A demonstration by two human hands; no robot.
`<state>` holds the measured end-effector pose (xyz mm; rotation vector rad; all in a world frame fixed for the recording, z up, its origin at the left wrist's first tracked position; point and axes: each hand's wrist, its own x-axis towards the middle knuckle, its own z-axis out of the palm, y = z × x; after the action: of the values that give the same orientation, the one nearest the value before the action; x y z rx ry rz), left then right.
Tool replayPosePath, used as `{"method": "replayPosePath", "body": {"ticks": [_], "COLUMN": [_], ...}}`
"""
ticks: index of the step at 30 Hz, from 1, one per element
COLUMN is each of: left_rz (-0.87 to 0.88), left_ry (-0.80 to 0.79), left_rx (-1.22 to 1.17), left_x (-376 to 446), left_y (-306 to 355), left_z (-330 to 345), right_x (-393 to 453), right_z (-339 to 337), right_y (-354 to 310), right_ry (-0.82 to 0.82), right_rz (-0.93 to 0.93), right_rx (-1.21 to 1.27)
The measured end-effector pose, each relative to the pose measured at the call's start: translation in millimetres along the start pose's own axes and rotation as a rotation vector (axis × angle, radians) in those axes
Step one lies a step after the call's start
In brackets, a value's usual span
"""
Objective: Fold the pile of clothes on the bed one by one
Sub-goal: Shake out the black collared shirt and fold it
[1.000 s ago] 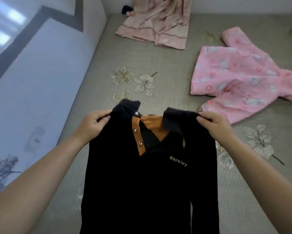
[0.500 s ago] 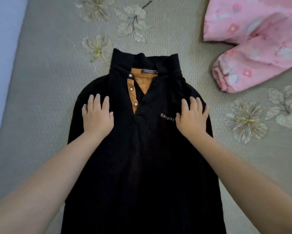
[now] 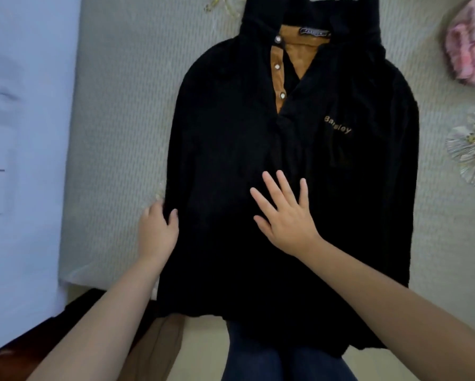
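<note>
Flat, right fingers (image 3: pixel 283 188) press shirt (image 3: pixel 327 202) (left hand (image 3: pixel 156 229) grips edge).

We see a black shirt (image 3: pixel 299 174) lying flat, front up, across the middle of the frame on the grey bed (image 3: pixel 126 119), its orange placket and collar at the top. Our right hand (image 3: pixel 285 213) presses flat on its centre, fingers (image 3: pixel 269 182) spread. Our left hand (image 3: pixel 156 232) grips the shirt's left edge. A pink garment (image 3: pixel 470 48) sits at the upper right.
</note>
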<state>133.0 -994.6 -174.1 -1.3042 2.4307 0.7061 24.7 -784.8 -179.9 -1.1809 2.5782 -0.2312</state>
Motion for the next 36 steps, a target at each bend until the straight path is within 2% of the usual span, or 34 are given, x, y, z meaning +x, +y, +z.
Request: {"method": "replayPosePath", "body": {"ticks": [5, 7, 10, 14, 16, 18, 21, 23, 26, 29, 32, 34, 36], "left_rz": [-0.001, -0.056, -0.144, -0.167, -0.135, -0.16, -0.349, -0.333, -0.233, -0.166, 0.015, 0.175, 0.34], "left_ry": [-0.083, -0.039, 0.15, 0.523, 0.588, 0.457, 0.071, -0.04, 0.021, 0.127, 0.184, 0.185, 0.115], "left_rx": [-0.103, -0.188, -0.307, -0.368, -0.476, -0.489, -0.249, -0.167, -0.144, -0.27, -0.447, -0.554, -0.637], "left_x": [-38, -43, -32, 8, 29, 35, 16, 3, 1, 9, 23, 33, 36], "left_y": [-34, -42, -49, -57, -65, -74, -93, -101, -104, -92, -54, -11, 42], "left_z": [3, 1, -18, -78, -102, -108, -77, -55, -37, -42, -69, -94, -112], "right_x": [-6, -8, -8, -6, -4, -2, 0, 0, -1, 2, 6, 8, 2], "right_z": [21, 30, 32, 26, 22, 18, 16, 16, 17, 13, -2, -20, -39], "right_y": [-12, -10, -12, -13, -17, -22, -30, -31, -34, -34, -31, -28, -22], "right_ry": [-0.206, -0.26, -0.315, -0.392, -0.427, -0.454, -0.469, -0.471, -0.493, -0.523, -0.55, -0.452, -0.298], "right_rz": [-0.066, -0.039, -0.016, 0.008, 0.028, 0.048, 0.077, 0.099, 0.125, 0.132, 0.156, 0.229, 0.292], "right_rx": [-0.007, -0.025, -0.079, -0.146, -0.162, -0.174, -0.175, -0.171, -0.188, -0.17, -0.007, 0.185, 0.232]}}
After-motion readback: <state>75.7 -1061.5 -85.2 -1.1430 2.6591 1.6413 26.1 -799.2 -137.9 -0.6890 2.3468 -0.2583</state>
